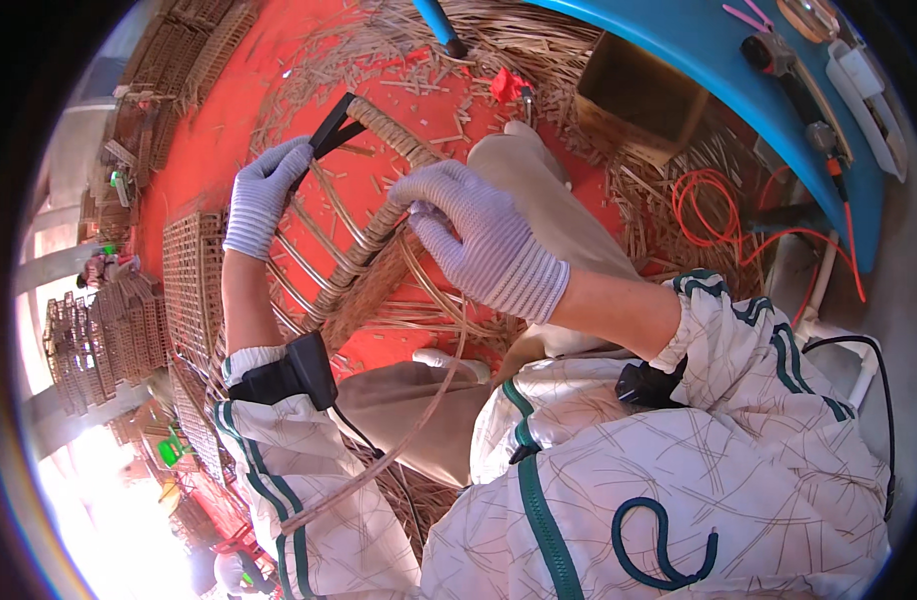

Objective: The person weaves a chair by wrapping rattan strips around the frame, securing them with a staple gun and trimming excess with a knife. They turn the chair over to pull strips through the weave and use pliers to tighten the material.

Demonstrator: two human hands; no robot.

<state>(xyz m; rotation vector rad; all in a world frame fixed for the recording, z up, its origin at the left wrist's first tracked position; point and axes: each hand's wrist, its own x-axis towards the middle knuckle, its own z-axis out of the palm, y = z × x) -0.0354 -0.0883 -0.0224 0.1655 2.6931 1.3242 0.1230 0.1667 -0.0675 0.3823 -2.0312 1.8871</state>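
Observation:
A partly woven cane frame (324,300) stands tilted in front of me, with pale bars, cord-wrapped edges and a black corner piece (334,125). My left hand (266,195), in a grey-white knit glove, is closed around the black part at the frame's left side. My right hand (489,240), gloved alike, has its fingers curled together beside the wrapped upper bar (391,128). A long pale cane strand (409,435) runs up from my left sleeve and disappears under my right hand. The right fingertips are partly hidden.
Cane offcuts lie over the red floor (209,150). Beyond my knee stands an open brown box (644,100). A blue table (679,40) at upper right carries power tools (789,65); an orange cord (709,215) coils below it. Stacked woven racks (194,275) line the left.

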